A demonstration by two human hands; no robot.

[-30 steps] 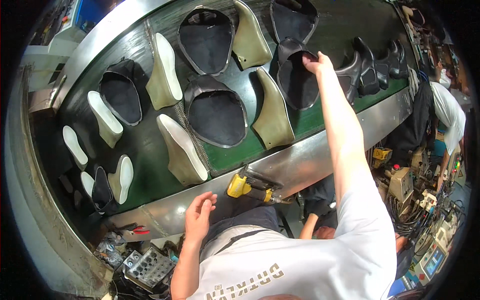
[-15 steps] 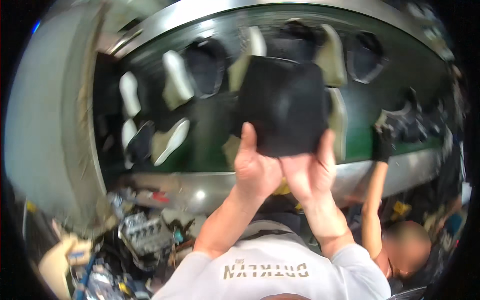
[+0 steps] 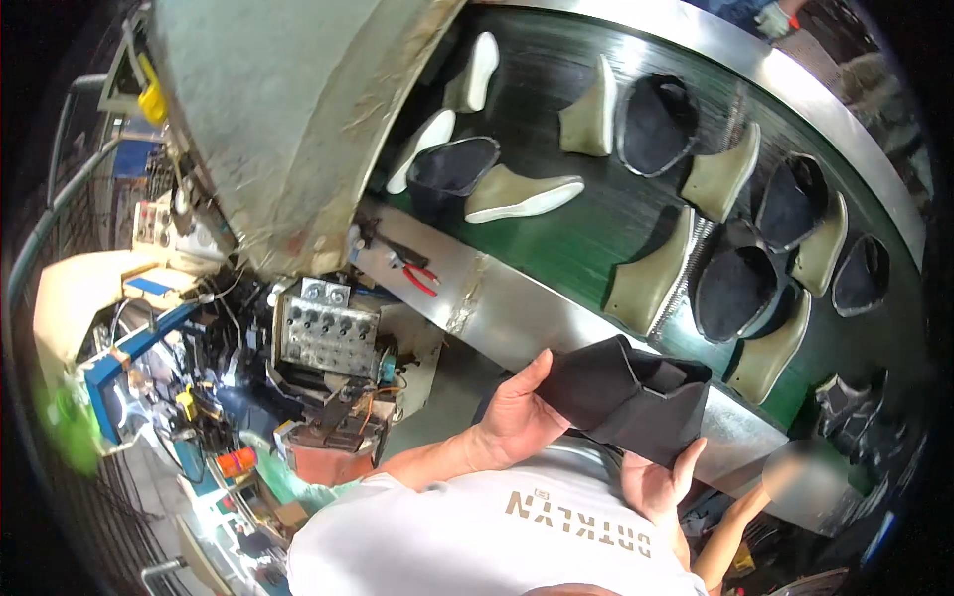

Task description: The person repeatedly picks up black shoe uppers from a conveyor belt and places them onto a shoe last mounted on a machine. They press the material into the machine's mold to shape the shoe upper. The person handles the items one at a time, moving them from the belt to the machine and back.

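A black shoe upper [image 3: 631,397] lies across both my hands, close to my chest, with its opening and a tab showing on top. My left hand [image 3: 522,417] grips its left end, thumb above and the fingers partly hidden beneath. At the lower right edge, my right hand [image 3: 661,482] holds it with the thumb along the side. Just beyond, on the green conveyor belt [image 3: 537,263], an olive shoe last [image 3: 651,278] with a pale sole lies on its side. Another black upper [image 3: 735,288] rests beside that last.
More lasts and uppers, such as a black upper [image 3: 454,169], are spread along the belt. Red-handled pliers [image 3: 417,276] lie on the metal ledge [image 3: 517,316]. A large grey housing [image 3: 288,119] and a control box [image 3: 328,333] stand left. A co-worker's arm [image 3: 730,536] reaches in at right.
My hands have drawn the black upper back from over the belt toward my chest and turned it, so its opening shows. The view has swung left, bringing the machinery in.
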